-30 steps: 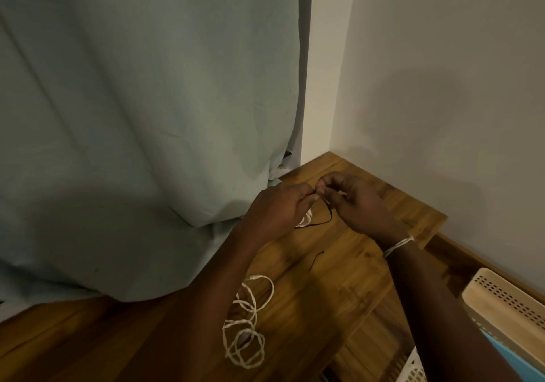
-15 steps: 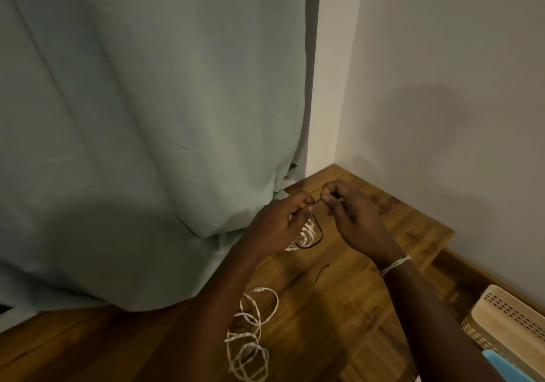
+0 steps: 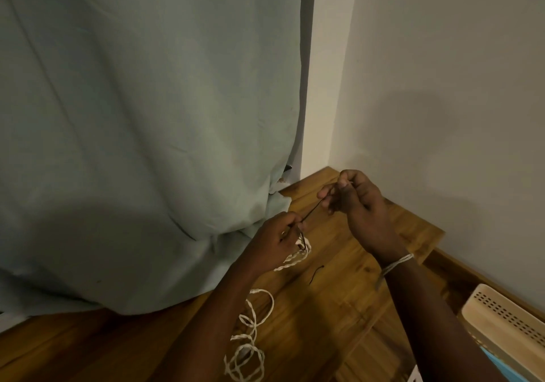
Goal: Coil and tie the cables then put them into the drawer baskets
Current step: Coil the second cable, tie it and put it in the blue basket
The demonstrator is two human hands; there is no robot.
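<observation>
We see a pale green curtain (image 3: pixel 141 134) draped over our wooden tabletop (image 3: pixel 333 302), dim plain walls (image 3: pixel 448 72) meeting behind.

We see a pale green curtain (image 3: pixel 141 134) hanging at left, its hem bunched on the wooden tabletop (image 3: pixel 330 316). A white wall corner (image 3: pixel 324 81) rises behind, w/ plain grey-white wall (image 3: pixel 448 92) at right. A wood skirting board (image 3: pixel 460 272) runs along the wall's base. A light string bracelet (image 3: pixel 396 264) circles one wrist.
</observation>
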